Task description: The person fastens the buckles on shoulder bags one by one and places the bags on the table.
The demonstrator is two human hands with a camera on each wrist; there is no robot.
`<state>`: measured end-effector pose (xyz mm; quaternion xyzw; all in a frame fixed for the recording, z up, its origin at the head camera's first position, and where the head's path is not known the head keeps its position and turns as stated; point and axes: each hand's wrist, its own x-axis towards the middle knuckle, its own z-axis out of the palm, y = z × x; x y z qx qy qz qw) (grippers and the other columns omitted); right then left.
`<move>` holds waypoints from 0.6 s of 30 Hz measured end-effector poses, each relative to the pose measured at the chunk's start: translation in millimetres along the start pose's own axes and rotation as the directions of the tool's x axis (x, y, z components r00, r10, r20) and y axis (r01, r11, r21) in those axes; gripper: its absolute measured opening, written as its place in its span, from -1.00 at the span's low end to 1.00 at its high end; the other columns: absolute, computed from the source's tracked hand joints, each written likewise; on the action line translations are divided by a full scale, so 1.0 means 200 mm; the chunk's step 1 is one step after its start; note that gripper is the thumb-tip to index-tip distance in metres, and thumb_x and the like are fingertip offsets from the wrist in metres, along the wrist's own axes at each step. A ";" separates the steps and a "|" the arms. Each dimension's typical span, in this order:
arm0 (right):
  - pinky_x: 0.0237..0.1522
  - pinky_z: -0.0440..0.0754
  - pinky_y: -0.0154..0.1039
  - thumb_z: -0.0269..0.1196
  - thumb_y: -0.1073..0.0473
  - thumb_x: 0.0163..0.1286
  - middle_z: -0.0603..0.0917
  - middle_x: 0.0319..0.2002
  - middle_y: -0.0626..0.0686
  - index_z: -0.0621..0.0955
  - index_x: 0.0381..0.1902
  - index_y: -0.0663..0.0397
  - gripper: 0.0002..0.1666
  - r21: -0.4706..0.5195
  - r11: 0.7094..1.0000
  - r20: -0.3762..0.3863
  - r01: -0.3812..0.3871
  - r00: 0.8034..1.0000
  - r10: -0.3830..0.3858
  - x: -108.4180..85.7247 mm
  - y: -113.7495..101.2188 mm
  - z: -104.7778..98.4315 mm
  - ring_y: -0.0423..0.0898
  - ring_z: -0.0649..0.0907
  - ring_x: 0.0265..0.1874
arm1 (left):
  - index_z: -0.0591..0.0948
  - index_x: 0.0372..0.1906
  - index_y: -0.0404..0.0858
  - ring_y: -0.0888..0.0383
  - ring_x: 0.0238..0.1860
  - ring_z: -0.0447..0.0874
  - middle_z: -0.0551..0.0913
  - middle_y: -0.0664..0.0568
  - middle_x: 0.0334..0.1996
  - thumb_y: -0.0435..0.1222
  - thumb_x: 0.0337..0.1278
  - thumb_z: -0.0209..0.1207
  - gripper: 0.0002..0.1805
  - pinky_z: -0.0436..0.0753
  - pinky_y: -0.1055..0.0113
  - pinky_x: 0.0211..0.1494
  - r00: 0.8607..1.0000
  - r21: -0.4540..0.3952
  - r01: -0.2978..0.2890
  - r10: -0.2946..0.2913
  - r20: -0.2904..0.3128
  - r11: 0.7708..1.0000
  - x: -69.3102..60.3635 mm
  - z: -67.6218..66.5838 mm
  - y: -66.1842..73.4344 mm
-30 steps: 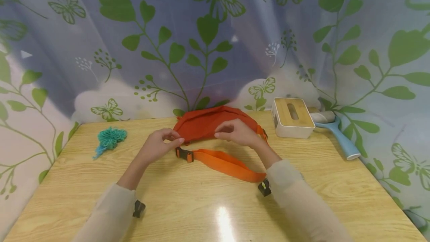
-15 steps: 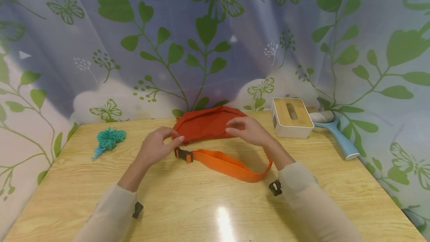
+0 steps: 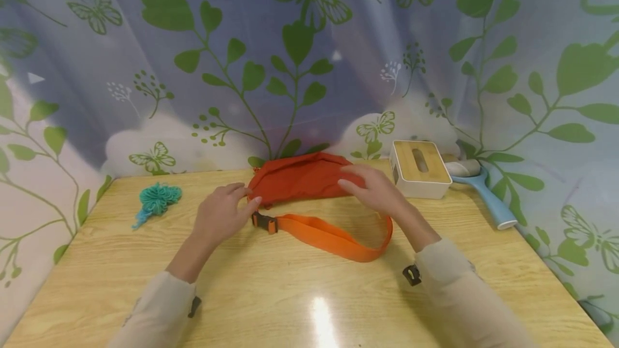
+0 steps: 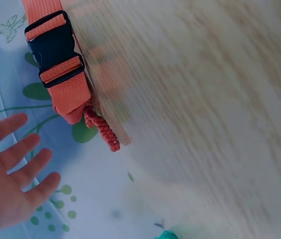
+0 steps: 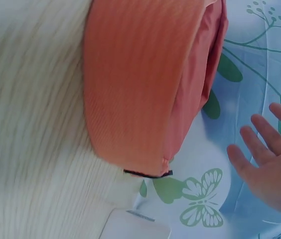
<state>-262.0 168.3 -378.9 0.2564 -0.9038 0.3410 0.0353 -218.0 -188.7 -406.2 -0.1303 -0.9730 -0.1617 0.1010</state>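
A red waist bag (image 3: 300, 179) lies at the back of the table, its orange strap (image 3: 333, 238) looped in front of it. The strap's black buckle (image 3: 265, 222) is fastened, near the bag's left end; the left wrist view shows this buckle (image 4: 56, 47) closely, with a braided red cord (image 4: 101, 130) beside it. My left hand (image 3: 223, 214) hovers by the bag's left end, fingers spread and holding nothing. Over the bag's right end is my right hand (image 3: 374, 189), its fingers extended, also holding nothing. Whether either hand touches the bag I cannot tell.
A teal bundle of yarn-like loops (image 3: 158, 200) lies at the left. At the back right stands a white tissue box (image 3: 422, 171) with a wooden lid, beside a blue-handled lint roller (image 3: 493, 197). A patterned curtain (image 3: 232, 69) hangs behind the table.
My right hand has moved to the right along the bag, and its fingers have straightened. My left hand has shifted slightly left and its fingers have opened. The bag and strap look almost unmoved.
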 end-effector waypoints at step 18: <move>0.39 0.28 0.27 0.21 -0.18 0.51 0.43 0.41 0.25 0.47 0.42 0.20 -0.26 -0.396 0.916 -0.044 0.058 0.996 -0.082 -0.08 0.04 0.01 0.28 0.39 0.38 | 0.49 0.42 -0.18 -0.26 0.45 0.26 0.33 -0.21 0.47 0.24 0.55 -0.27 -0.26 0.23 -0.26 0.45 0.996 0.234 -0.040 0.021 0.086 0.971 -0.03 -0.01 -0.02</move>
